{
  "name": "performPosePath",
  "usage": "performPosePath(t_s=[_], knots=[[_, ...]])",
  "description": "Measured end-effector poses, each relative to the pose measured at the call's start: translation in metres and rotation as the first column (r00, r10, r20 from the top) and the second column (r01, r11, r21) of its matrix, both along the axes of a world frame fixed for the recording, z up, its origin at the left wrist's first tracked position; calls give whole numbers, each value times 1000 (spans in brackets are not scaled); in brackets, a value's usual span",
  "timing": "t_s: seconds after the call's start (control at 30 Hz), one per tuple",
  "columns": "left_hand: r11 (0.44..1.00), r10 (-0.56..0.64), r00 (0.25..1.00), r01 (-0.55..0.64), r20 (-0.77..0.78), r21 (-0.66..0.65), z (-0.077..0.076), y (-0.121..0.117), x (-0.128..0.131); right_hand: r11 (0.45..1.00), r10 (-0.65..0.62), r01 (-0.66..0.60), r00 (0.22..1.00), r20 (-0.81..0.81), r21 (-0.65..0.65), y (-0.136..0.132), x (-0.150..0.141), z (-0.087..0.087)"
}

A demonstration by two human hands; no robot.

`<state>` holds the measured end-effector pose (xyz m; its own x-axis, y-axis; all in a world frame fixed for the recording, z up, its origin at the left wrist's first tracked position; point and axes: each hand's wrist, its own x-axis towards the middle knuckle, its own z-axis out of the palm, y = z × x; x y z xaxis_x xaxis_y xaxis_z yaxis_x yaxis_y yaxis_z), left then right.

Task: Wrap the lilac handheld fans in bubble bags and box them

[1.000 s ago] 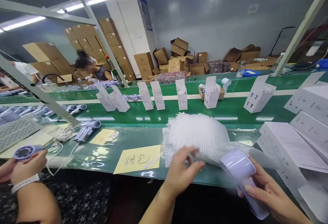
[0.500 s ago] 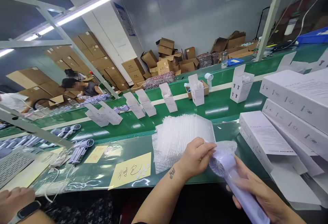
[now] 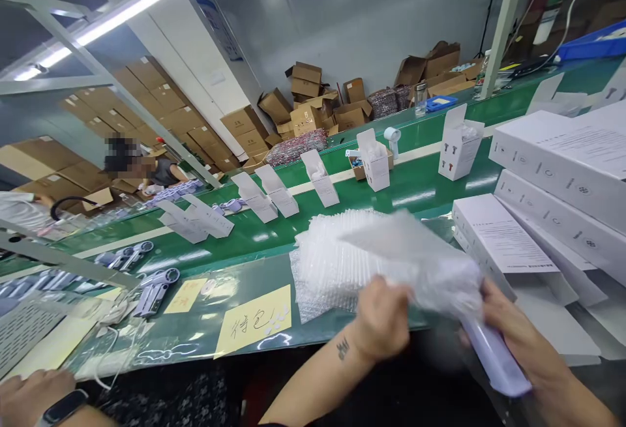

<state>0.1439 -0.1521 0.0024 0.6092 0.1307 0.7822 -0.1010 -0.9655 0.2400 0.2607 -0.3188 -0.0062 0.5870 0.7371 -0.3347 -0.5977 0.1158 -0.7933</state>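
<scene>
My right hand (image 3: 521, 332) is wrapped round a lavender handheld fan (image 3: 496, 355), whose handle points down to the right. A translucent bubble-wrap bag (image 3: 415, 254) covers the fan's head and trails up to the left, smeared by motion. Blurred too, my left hand (image 3: 384, 319) is closed in a pinch on the bag's lower edge. Just behind it lies a stack of bubble-wrap bags (image 3: 337, 257) on the green bench.
White printed boxes (image 3: 533, 218) are piled on the right. Opened white boxes (image 3: 375, 160) stand along the green conveyor (image 3: 415, 195). A yellow note (image 3: 254, 323) and more lavender fans (image 3: 156, 290) lie leftward. A co-worker's hand (image 3: 39, 388) with a watch rests at lower left.
The bag now covers the fan's head and extends up to the left, lifted above the stack. The fan has shifted slightly right, and the view has tilted a little downward.
</scene>
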Motion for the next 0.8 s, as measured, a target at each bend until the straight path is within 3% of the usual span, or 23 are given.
performPosePath(t_s=[0.07, 0.13, 0.23, 0.37, 0.43, 0.53, 0.6, 0.7, 0.8], knots=[[949, 160, 983, -178, -87, -261, 13, 13, 13, 989, 142, -140, 989, -30, 41, -9, -7, 0], [885, 159, 964, -234, -211, -403, 25, 25, 23, 968, 235, -230, 971, -46, 99, -14, -15, 0], [871, 51, 950, -194, -309, -452, 33, 28, 29, 962, 247, -243, 969, -21, 122, -12, -16, 3], [871, -114, 910, -102, -398, -481, 29, 23, 30, 957, 279, -276, 960, -18, 87, 5, -4, 8], [830, -169, 901, -89, -400, -550, 26, 24, 30, 958, 286, -286, 958, -11, 27, 14, -1, 9], [779, -149, 931, -96, -332, -620, 22, 26, 29, 968, 242, -241, 970, 19, -66, 20, -3, 8], [843, -131, 950, -44, -283, -536, 20, 27, 27, 971, 215, -210, 976, 37, -118, 21, -7, 7], [974, -118, 976, 78, -184, -214, 14, 27, 20, 979, 180, -177, 983, 21, -106, 21, -11, 10], [978, -153, 979, 170, -135, 119, 2, 24, 10, 995, 74, -75, 997, -31, -61, 22, -11, 20]])
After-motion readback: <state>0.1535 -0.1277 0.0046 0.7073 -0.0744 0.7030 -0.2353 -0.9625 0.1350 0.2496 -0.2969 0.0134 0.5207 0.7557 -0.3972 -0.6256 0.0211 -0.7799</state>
